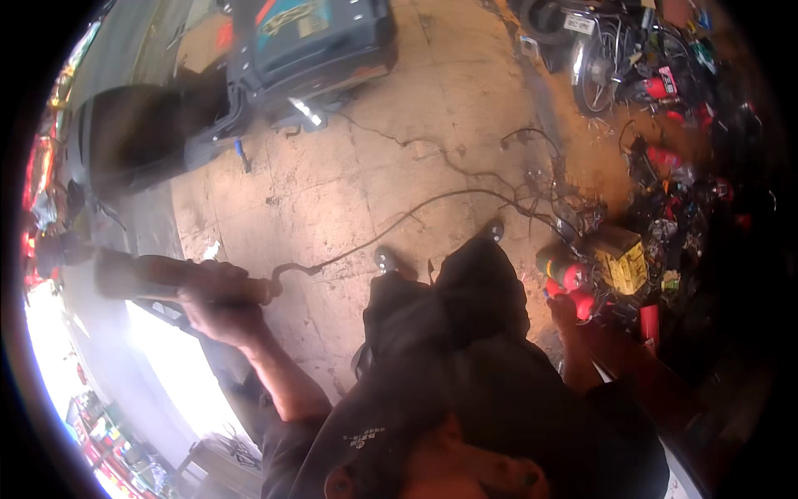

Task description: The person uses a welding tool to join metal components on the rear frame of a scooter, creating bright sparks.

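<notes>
My left hand is wrapped round a long, corded power tool, held out to the left and roughly level. Its body looks dusty grey-brown and is blurred, so its exact kind cannot be made out. From its inner end a dark cord leaves and crosses the floor to the right. On the other side my right hand is closed, with a small blue bit at its fingertips; what it grips is too small to name. Beside that hand lie red rounded objects.
A yellow box stands among red tools and tangled cables at the right. Behind are a motorcycle wheel and a dark bulky case. A dark seat-like shape is at left, and a blue-handled tool lies on the concrete floor.
</notes>
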`<state>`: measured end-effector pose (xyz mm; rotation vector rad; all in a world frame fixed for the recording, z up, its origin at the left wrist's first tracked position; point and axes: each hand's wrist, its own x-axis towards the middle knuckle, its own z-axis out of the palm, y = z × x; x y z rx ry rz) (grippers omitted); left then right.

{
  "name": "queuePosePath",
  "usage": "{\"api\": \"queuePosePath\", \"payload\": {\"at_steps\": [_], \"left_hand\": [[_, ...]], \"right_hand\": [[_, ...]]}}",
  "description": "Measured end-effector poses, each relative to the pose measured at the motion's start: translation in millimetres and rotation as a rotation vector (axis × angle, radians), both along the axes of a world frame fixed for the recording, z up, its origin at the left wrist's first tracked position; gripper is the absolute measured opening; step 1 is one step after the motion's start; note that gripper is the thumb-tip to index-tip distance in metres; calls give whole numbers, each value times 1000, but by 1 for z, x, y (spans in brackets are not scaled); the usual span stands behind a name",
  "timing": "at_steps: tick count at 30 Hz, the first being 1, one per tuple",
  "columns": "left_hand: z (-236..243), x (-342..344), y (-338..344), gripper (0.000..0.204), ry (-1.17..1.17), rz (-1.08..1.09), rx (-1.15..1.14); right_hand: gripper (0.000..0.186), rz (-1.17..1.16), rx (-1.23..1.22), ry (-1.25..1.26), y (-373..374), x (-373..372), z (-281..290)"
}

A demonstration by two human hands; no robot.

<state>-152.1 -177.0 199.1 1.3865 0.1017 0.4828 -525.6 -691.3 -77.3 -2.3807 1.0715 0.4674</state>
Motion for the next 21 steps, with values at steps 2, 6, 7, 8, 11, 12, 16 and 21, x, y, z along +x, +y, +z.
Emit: {"api": "queuePosePath", "payload": {"at_steps": [2,6,7,8,11,12,16,21], "left_hand": [[48,22,-25,47,-130,58,377],[128,48,-88,46,-396,265,1024],[151,57,-119,45,-428,290,1024],[162,69,-133,45,-409,340,999],[180,79,-168,44,-265,448,899],[181,76,-176,43,-209,475,882],[136,92,-206,28,-412,106,793],[114,110,-306,42,-157,-141,-261]], "right_hand": [[20,7,-22,-33,-14,-46,-20],[28,-103,170,64,-77,-40,-40],[29,18,177,44,-100,-58,-57],[30,-6,88,-75,-125,-60,-64],[28,-642,443,-526,-170,-33,-69],[27,-441,396,-426,-187,-17,-53],[38,93,205,-232,-247,19,-38],[34,-135,293,-285,-234,94,10]]}}
